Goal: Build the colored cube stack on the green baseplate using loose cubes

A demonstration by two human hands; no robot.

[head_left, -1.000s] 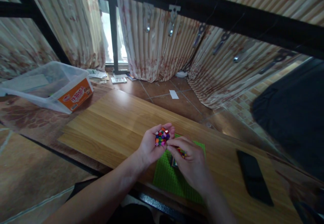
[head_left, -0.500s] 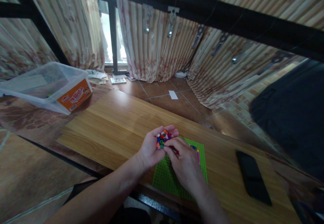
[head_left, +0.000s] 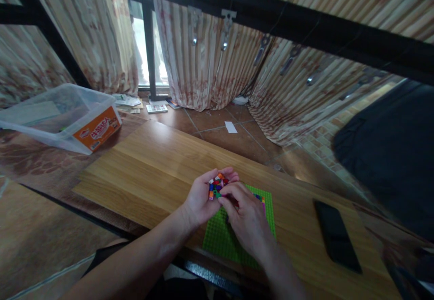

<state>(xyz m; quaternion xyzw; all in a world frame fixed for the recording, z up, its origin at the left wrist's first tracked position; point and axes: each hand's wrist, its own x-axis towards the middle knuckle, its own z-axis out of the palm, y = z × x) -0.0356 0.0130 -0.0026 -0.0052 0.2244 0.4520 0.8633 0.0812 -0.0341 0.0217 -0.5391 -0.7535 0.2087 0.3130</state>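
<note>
My left hand (head_left: 202,199) is turned palm up and cupped around a small heap of colourful toy building bricks (head_left: 217,185). Orange, red, blue, green and white ones show among them. Over the heap's right edge comes my right hand (head_left: 247,214), its thumb and forefinger closed in a pinch beside a green brick. Whatever sits between those fingertips is too small and hidden to make out. Beneath both hands lies a green studded baseplate (head_left: 217,236). Several coloured bricks (head_left: 262,200) are fixed near its far right part, mostly covered by my right hand.
A black phone (head_left: 337,235) lies on the wooden table (head_left: 145,169), right of the baseplate. At the far left stands a clear plastic bin (head_left: 63,130) with an orange label. A dark metal bar (head_left: 264,12) crosses above the table. White paper (head_left: 231,127) lies on the tiled floor.
The view has shifted slightly. Both hands keep nearly the same pose over the baseplate, with my right fingertips still at the bricks in my left palm.
</note>
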